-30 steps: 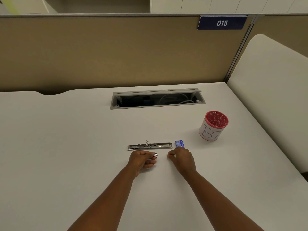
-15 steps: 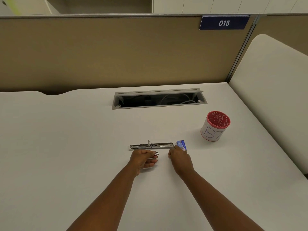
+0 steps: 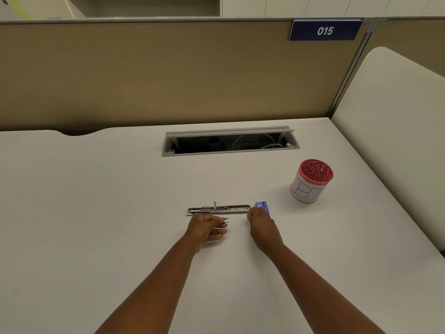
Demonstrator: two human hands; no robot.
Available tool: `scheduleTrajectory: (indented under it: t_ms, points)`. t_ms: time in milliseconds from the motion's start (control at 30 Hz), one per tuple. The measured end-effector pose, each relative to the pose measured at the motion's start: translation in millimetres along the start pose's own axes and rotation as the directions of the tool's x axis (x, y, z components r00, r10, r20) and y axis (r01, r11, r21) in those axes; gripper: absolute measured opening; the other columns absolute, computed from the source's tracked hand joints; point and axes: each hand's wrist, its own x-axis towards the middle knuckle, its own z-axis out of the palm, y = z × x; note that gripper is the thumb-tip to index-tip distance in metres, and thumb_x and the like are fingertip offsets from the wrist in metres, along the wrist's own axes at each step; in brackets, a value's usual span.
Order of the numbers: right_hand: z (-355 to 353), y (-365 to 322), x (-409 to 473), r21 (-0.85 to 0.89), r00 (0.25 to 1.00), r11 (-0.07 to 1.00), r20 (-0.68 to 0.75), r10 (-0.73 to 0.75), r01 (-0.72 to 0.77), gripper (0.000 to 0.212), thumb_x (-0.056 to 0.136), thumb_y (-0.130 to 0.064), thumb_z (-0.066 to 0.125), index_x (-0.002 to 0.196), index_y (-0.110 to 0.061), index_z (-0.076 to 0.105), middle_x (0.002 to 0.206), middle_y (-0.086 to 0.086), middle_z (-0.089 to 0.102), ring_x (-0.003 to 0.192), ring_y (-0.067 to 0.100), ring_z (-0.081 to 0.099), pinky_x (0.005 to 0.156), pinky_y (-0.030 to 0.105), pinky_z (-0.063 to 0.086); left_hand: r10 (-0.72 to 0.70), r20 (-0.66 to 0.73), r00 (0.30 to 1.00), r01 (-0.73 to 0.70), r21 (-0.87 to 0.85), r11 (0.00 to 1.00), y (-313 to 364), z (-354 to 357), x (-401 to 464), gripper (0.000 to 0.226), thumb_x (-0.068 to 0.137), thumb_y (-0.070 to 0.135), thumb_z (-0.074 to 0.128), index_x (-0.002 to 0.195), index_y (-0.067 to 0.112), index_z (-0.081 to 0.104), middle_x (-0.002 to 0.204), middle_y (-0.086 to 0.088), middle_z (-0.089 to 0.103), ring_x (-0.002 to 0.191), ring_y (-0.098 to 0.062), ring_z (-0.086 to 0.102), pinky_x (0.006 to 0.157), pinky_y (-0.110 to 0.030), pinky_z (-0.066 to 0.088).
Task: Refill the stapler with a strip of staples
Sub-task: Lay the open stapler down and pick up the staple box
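Note:
A silver stapler (image 3: 218, 209) lies unfolded flat on the white desk, its long metal rail running left to right. Just below its left half, my left hand (image 3: 207, 229) pinches a short strip of staples (image 3: 225, 220) between thumb and fingers. My right hand (image 3: 261, 224) reaches to the stapler's right end, its fingertips at the edge of a small blue staple box (image 3: 262, 206). Whether those fingers grip the box cannot be seen.
A red mesh cup (image 3: 311, 180) with a white paper label stands to the right. An open cable tray (image 3: 230, 142) is sunk into the desk behind the stapler. A tan partition (image 3: 168, 73) closes the back; a cream panel (image 3: 397, 131) borders the right.
My right hand has slid forward and slightly right, from below the stapler's end up to the blue box. My left hand has stayed put with the staples.

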Motion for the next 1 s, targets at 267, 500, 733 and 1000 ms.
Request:
scheduleTrajectory:
  t_ms: [267,500,733,1000]
  points:
    - [-13,8,1,0.444,0.974,0.877,-0.039,0.223,-0.183,0.008,0.08,-0.012,0.064,0.084,-0.007,0.07,0.092,0.013,0.072,0.085,0.025,0.061,0.071,0.023,0.04,-0.001,-0.013,1.0,0.001,-0.006,1.0,-3,0,1,0.011,0.085,0.006,0.061,0.074,0.007,0.064,0.069,-0.007,0.066,0.044,-0.005,0.065,0.047,-0.017,0.054]
    - [-10,0,11,0.17,0.986,0.974,0.101,0.131,-0.147,0.014,0.083,-0.008,0.056,0.092,-0.009,0.066,0.104,0.011,0.065,0.095,0.029,0.06,0.069,0.024,0.035,-0.003,0.001,1.0,0.003,0.001,1.0,-2,1,1,0.012,0.085,0.007,0.06,0.074,0.007,0.063,0.073,-0.008,0.065,0.044,-0.005,0.065,0.047,-0.017,0.054]
    - [3,2,-2,-0.265,0.99,0.955,0.084,-0.112,0.13,0.025,0.092,0.001,0.037,0.116,-0.003,0.045,0.126,0.013,0.048,0.119,0.033,0.049,0.084,0.042,0.05,-0.003,0.0,1.0,0.003,0.0,1.0,-2,1,-1,0.011,0.086,0.007,0.06,0.075,0.007,0.064,0.073,-0.008,0.065,0.045,-0.005,0.065,0.048,-0.017,0.055]
    - [7,1,-1,-0.319,0.983,0.934,0.13,-0.129,0.164,0.038,0.095,-0.004,0.027,0.132,0.0,0.026,0.131,0.019,0.047,0.097,0.034,0.061,0.078,0.04,0.052,-0.006,0.001,1.0,0.006,0.017,1.0,1,5,-2,0.009,0.086,0.008,0.06,0.077,0.008,0.065,0.075,-0.007,0.066,0.048,-0.006,0.065,0.049,-0.017,0.055]
